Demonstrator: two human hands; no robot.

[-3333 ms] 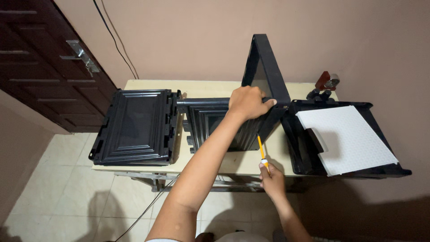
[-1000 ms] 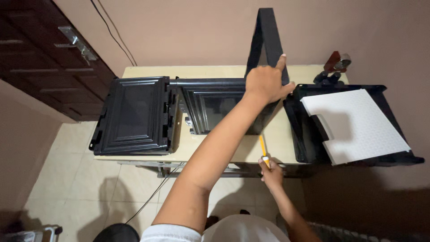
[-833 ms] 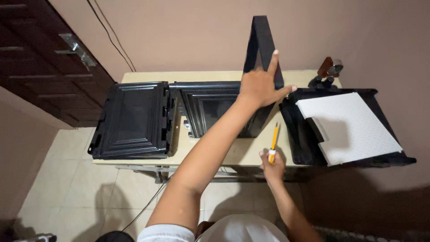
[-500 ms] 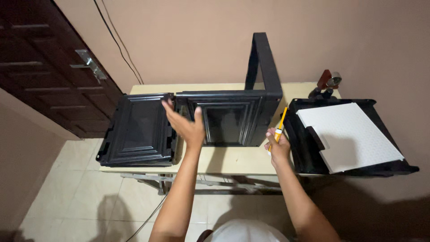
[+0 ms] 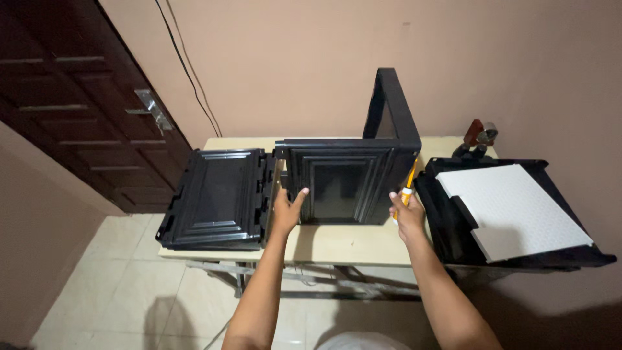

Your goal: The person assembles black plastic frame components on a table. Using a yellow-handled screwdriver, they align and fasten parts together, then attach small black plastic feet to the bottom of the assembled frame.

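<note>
The left hand (image 5: 286, 211) rests open, fingers spread, against the near left corner of the middle black panel (image 5: 340, 190), which lies on the beige table (image 5: 337, 236) with an upright black frame (image 5: 391, 107) rising from its far right edge. The right hand (image 5: 408, 212) is closed around a yellow pencil (image 5: 408, 183) at the panel's near right corner, between it and the black tray (image 5: 447, 223) carrying a white sheet (image 5: 512, 209); another black panel (image 5: 222, 196) lies just left
</note>
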